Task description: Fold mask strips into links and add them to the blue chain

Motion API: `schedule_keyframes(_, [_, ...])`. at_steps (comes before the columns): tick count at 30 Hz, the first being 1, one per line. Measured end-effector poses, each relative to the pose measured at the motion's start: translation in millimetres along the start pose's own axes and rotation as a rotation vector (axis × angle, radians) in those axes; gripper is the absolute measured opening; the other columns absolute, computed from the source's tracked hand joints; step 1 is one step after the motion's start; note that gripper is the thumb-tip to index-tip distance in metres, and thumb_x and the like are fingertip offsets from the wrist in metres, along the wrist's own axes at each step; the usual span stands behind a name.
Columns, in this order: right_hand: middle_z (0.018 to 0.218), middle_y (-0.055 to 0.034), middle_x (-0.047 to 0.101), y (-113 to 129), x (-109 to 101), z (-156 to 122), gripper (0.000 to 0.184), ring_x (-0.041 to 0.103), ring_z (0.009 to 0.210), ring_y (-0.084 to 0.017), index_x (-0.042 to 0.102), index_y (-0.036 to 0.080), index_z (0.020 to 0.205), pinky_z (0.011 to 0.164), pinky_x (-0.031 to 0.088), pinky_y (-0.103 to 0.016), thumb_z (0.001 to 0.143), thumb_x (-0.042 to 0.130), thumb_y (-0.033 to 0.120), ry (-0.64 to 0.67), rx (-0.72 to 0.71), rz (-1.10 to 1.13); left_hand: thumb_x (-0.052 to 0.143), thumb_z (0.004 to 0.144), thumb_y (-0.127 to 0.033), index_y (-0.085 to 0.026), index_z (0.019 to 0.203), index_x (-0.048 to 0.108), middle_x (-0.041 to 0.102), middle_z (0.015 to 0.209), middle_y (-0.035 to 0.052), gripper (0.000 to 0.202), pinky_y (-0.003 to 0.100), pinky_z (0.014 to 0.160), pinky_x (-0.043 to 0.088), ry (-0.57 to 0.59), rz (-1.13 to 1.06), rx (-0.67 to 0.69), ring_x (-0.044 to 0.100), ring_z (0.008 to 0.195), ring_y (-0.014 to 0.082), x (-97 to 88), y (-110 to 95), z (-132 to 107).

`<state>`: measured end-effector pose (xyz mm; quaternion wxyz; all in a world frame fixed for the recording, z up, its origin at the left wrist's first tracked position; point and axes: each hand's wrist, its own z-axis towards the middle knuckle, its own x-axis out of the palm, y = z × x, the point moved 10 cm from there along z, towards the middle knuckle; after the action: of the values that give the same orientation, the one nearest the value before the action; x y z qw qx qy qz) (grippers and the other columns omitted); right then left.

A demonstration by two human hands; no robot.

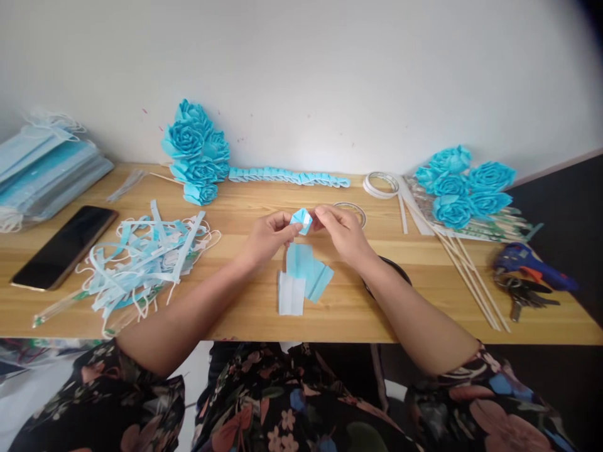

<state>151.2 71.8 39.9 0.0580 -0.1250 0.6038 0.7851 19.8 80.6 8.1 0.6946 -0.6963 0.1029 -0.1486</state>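
Between the thumb and fingers of my left hand (269, 237) is a small folded piece of blue and white mask fabric (302, 220), held above the table. My right hand (343, 231) is just to the right of it, thumb and fingertips pinched together. What those fingertips hold, if anything, is too small to make out. Below my hands lie several cut rectangles of blue mask fabric (301, 260), overlapping, one with its white side up. A ring of tape (354, 206) is partly hidden behind my right hand.
Blue fabric roses (191, 141) stand at the back left, more roses (452, 185) at right. A pleated strip (287, 176) runs along the wall. Around are face masks (51, 163), a phone (66, 246), scraps (146, 254), tape (380, 184), sticks (464, 276), a glue gun (530, 263), keys (522, 292).
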Motion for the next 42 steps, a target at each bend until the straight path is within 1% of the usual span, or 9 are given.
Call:
schedule_keyframes(7, [0.066,0.0037,0.048,-8.7,10.0,-1.4,0.023,0.043,0.061,-0.011,0.051,0.021,0.071,0.059,0.035,-0.026,0.085,0.062,0.036,0.064,0.038,-0.092,0.073,0.075,-0.040,-0.015,0.071,0.062,0.057,0.064,-0.0018,0.028,0.022,0.058,0.043,-0.037,-0.073,0.001,0.050,0.060,0.0086,-3.6,-1.9,-1.8])
schedule_keyframes(11, [0.065,0.0034,0.048,-6.7,16.8,-4.0,0.024,0.041,0.061,-0.011,0.048,0.020,0.067,0.058,0.034,-0.026,0.083,0.061,0.033,0.099,0.031,-0.186,0.075,0.072,-0.042,-0.015,0.077,0.066,0.062,0.073,0.0003,0.029,0.023,0.061,0.044,-0.045,-0.066,0.008,0.053,0.066,0.0102,-4.6,-0.6,0.3])
schedule_keyframes(17, [0.065,0.0021,0.052,4.4,21.6,-6.7,0.020,0.044,0.062,-0.012,0.050,0.020,0.067,0.059,0.035,-0.026,0.082,0.059,0.029,0.117,-0.004,-0.295,0.078,0.070,-0.042,-0.015,0.070,0.063,0.060,0.068,-0.0013,0.031,0.024,0.063,0.042,-0.080,-0.057,0.015,0.051,0.063,0.0094,-9.2,0.4,-0.8])
schedule_keyframes(24, [0.066,0.0026,0.052,-4.8,15.7,-4.5,0.019,0.044,0.060,-0.011,0.051,0.021,0.070,0.057,0.035,-0.026,0.082,0.060,0.032,0.076,0.019,-0.207,0.065,0.080,-0.055,-0.015,0.073,0.064,0.058,0.068,0.0010,0.041,0.024,0.060,0.042,-0.034,-0.114,0.011,0.050,0.063,0.0109,-7.0,-0.3,2.4])
schedule_keyframes(29, [0.064,0.0029,0.049,-7.4,7.9,-3.6,0.022,0.043,0.060,-0.011,0.051,0.021,0.069,0.057,0.034,-0.026,0.084,0.060,0.033,0.026,0.031,-0.146,0.075,0.072,-0.042,-0.016,0.069,0.061,0.055,0.063,-0.0019,0.029,0.023,0.058,0.039,-0.028,-0.020,-0.015,0.046,0.057,0.0086,-6.9,-1.1,1.3])
schedule_keyframes(32, [0.070,0.0003,0.057,-4.2,7.6,-4.0,0.026,0.051,0.068,-0.014,0.057,0.020,0.073,0.064,0.040,-0.028,0.090,0.054,0.039,0.039,0.016,-0.088,0.073,0.072,-0.037,-0.016,0.064,0.058,0.050,0.057,-0.0033,0.026,0.024,0.057,0.037,-0.033,0.027,-0.018,0.044,0.055,0.0085,-7.2,-1.3,-0.4])
schedule_keyframes(34, [0.075,-0.0007,0.061,-3.5,8.2,-4.0,0.027,0.054,0.072,-0.014,0.061,0.020,0.078,0.068,0.042,-0.028,0.092,0.054,0.043,0.048,0.012,-0.044,0.071,0.073,-0.036,-0.016,0.063,0.058,0.050,0.057,-0.0031,0.026,0.024,0.056,0.036,-0.018,0.051,-0.031,0.044,0.055,0.0084,-4.9,-0.1,-1.0])
schedule_keyframes(38, [0.071,0.0008,0.059,-10.0,4.6,-3.7,0.027,0.050,0.065,-0.013,0.062,0.020,0.078,0.063,0.039,-0.027,0.086,0.063,0.045,0.006,0.055,-0.066,0.071,0.073,-0.037,-0.016,0.062,0.058,0.051,0.057,-0.0027,0.026,0.024,0.055,0.034,0.034,0.081,-0.056,0.043,0.054,0.0081,2.3,1.6,-1.5])
schedule_keyframes(42, [0.070,0.0009,0.058,-13.1,-1.2,-4.1,0.030,0.049,0.065,-0.013,0.061,0.020,0.077,0.062,0.039,-0.027,0.088,0.061,0.048,-0.042,0.051,-0.118,0.072,0.073,-0.042,-0.017,0.067,0.061,0.052,0.059,-0.0024,0.029,0.024,0.055,0.036,0.024,0.066,-0.034,0.044,0.055,0.0088,1.0,-1.7,-1.0])
